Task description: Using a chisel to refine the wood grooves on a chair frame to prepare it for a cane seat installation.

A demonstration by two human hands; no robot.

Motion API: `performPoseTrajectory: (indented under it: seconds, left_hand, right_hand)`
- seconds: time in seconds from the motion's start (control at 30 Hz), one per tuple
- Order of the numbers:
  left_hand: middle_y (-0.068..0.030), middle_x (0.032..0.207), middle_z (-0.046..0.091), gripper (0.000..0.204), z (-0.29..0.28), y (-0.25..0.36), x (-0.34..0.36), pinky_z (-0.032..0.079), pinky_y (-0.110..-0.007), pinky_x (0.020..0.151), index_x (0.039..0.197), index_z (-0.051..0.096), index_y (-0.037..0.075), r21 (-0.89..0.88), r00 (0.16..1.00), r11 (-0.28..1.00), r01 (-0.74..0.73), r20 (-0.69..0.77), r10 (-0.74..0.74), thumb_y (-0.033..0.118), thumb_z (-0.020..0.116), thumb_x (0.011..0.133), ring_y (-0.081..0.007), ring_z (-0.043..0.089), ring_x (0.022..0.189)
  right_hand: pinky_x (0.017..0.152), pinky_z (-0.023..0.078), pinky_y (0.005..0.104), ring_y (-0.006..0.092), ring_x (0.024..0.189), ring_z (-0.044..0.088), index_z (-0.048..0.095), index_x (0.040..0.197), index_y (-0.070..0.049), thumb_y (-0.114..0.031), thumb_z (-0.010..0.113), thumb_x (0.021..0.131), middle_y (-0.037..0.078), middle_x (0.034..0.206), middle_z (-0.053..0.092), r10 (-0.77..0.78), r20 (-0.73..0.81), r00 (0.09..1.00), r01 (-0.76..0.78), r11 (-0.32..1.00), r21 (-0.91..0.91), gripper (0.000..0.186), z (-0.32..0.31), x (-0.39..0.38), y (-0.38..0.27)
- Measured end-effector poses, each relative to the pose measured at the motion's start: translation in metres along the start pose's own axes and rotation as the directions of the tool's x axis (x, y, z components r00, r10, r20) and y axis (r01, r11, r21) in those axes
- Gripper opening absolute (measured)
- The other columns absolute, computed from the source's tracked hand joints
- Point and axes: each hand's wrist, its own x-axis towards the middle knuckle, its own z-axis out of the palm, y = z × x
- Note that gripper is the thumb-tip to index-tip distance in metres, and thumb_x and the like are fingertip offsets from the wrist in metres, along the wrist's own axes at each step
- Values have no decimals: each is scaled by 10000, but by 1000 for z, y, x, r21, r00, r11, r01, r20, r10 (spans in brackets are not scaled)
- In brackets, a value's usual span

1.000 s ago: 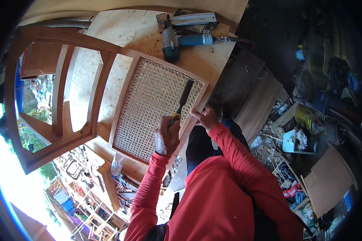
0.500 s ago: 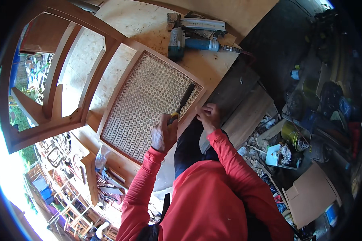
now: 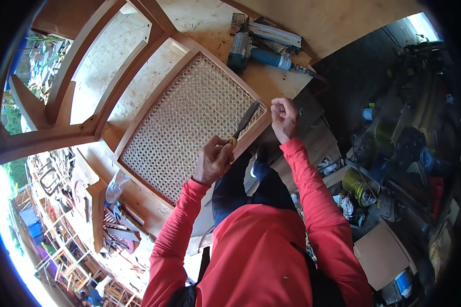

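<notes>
A wooden chair lies on the bench, its frame (image 3: 161,84) around a woven cane panel (image 3: 184,112). My left hand (image 3: 214,159) is closed around the handle of a chisel (image 3: 248,117), which looks yellow and dark. Its flat dark blade slants over the cane, the tip close to the panel's right corner. Just beyond that corner, apart from the chisel, I hold my right hand (image 3: 285,121) up with its fingers curled in. Whatever it may pinch is too small or hidden to make out.
Behind the panel a pneumatic nail gun (image 3: 264,55) with a hose lies on the bench (image 3: 210,25). The chair's curved back (image 3: 123,82) rises at left. Wooden boards (image 3: 312,133) lie at right. Farther right are a yellow-green tin (image 3: 358,185) and cardboard (image 3: 384,256).
My right hand has moved away from my left, forward and right, past the panel's corner. The chisel tip has shifted closer to that corner. The whole view has turned slightly.
</notes>
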Motion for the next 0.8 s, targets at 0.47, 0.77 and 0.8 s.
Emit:
performPoseTrajectory:
  seconds: [0.47, 0.77, 0.8]
  left_hand:
    - [-117, 792, 706, 193, -4, -13, -41, 478, -315, 594, 1128, 549, -14, 348, 934, 913, -214, -200, 295, 129, 611, 1015, -138, 637, 661]
    - [-131, 833, 702, 237, -6, -31, -43, 494, -345, 635, 1167, 557, 1, 370, 924, 918, -143, -283, 258, 167, 636, 1017, -142, 604, 689]
    - [-131, 833, 702, 237, -7, -32, -42, 494, -345, 635, 1167, 557, 1, 367, 924, 920, -140, -286, 255, 167, 636, 1017, -142, 604, 689]
  right_hand:
    - [765, 552, 320, 179, 916, 639, 630, 1138, -15, -37, 684, 947, 92, 1087, 609, 20, -18, 1000, -23, 985, -169, 200, -7, 5, -3]
    - [777, 532, 391, 304, 881, 628, 623, 1123, -24, -10, 708, 896, 150, 1067, 596, -161, 156, 975, 188, 966, -179, 243, 15, 17, -1]
    - [787, 535, 395, 314, 901, 634, 623, 1117, -23, -12, 717, 884, 151, 1074, 597, -153, 183, 971, 186, 965, -184, 251, 15, 22, 0]
